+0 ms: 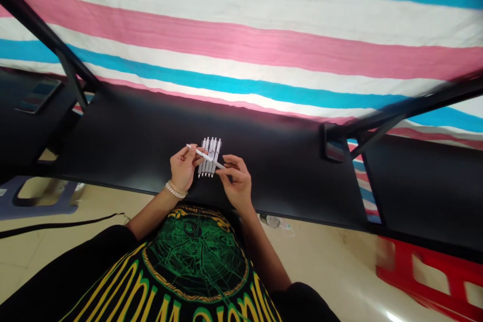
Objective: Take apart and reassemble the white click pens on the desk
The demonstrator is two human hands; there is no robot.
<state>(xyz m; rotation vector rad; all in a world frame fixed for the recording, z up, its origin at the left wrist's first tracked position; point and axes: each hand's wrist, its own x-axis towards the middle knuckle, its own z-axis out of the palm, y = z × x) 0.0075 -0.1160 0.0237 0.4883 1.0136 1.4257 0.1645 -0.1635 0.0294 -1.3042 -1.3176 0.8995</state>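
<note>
A white click pen (207, 157) is held slantwise between my hands, above the table. My left hand (183, 167), with a beaded bracelet at the wrist, pinches its upper left end. The pen's lower right end is between the thumb and fingers of my right hand (236, 178). Beneath it, several white pens (210, 168) lie side by side in a row on the black table (151, 136), their tips toward me. The held pen and my left fingers hide part of that row.
A phone (334, 143) lies on the table at the right, by a black metal post. Another phone-like device (38, 95) is on the far left table. A striped cloth (241, 50) hangs behind. Below are a red stool (430, 271), a blue-grey stool (41, 196) and a clear bottle (270, 221).
</note>
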